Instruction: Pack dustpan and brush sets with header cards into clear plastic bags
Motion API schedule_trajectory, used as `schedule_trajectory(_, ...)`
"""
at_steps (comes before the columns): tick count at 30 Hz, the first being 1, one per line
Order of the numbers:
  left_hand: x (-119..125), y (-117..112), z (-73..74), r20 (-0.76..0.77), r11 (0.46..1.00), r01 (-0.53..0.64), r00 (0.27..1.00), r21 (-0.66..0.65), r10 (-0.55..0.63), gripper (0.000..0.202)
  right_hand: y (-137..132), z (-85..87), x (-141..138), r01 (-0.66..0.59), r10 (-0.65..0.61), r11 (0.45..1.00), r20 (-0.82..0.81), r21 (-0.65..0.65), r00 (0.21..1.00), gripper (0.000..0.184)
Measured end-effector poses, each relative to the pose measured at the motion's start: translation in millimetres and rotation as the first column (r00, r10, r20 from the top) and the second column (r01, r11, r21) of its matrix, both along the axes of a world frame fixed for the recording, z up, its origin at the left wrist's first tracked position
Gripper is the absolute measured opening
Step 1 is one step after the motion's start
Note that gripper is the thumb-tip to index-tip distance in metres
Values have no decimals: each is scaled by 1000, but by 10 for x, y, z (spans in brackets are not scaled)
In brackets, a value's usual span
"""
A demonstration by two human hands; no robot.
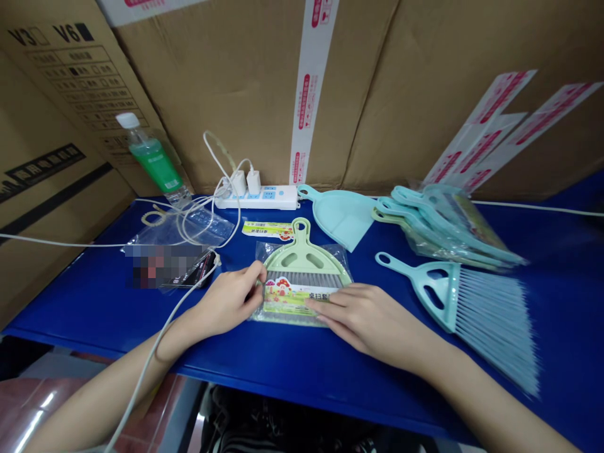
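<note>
A green mini dustpan and brush set (302, 264) lies in a clear plastic bag at the middle of the blue table (94, 302), with a colourful label card (295, 296) across its front. My left hand (229, 302) pinches the bag's left edge with thumb and fingers closed. My right hand (368, 318) rests flat on the lower right part of the bag, fingers stretched onto the card.
A loose blue brush (472, 308) lies at the right, a blue dustpan (342, 217) behind the set, a stack of bagged sets (443, 226) further right. A loose label (268, 230), power strip (259, 196), cables, green bottle (153, 160), clear bags (174, 251) sit left. Cardboard boxes (415, 88) wall the back.
</note>
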State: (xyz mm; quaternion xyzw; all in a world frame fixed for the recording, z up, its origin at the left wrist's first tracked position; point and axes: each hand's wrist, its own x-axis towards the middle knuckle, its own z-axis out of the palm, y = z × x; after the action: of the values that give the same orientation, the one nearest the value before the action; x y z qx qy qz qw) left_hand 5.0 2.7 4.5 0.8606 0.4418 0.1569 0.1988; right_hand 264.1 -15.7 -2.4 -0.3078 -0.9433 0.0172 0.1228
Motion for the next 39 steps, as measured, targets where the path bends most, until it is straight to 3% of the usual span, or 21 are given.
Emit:
schedule_trajectory(5, 0, 6, 3, -14, 1000, -7, 1000, 3, 7, 5, 5, 9, 3, 53, -53, 998, -28, 28, 998, 21)
schedule_trajectory(8, 4, 10, 2, -18, 1000, -9, 1000, 1, 9, 5, 26, 3, 35, 219, -216, 972, -47, 86, 975, 22)
schedule_trajectory(11, 2, 8, -4, -17, 1000, -9, 1000, 4, 9, 6, 46, -15, 79, 397, -399, 909, -10, 130, 917, 23)
schedule_trajectory(14, -5, 3, -17, -13, 1000, -14, 1000, 2, 14, 6, 43, -27, 101, 468, -479, 872, 61, 143, 875, 35)
schedule_trajectory(28, -3, 8, -18, -19, 1000, -7, 1000, 6, 7, 6, -30, 44, 120, 493, -478, 855, 123, -160, 869, 54)
schedule_trajectory(33, 2, 0, 4, -20, 1000, 4, 1000, -1, -4, 7, -16, 60, 93, 528, -502, 833, 178, -166, 847, 52)
schedule_trajectory(39, -8, -13, -5, -20, 1000, 15, 1000, 0, -15, 6, -5, 21, 119, 484, -474, 863, 97, -146, 875, 52)
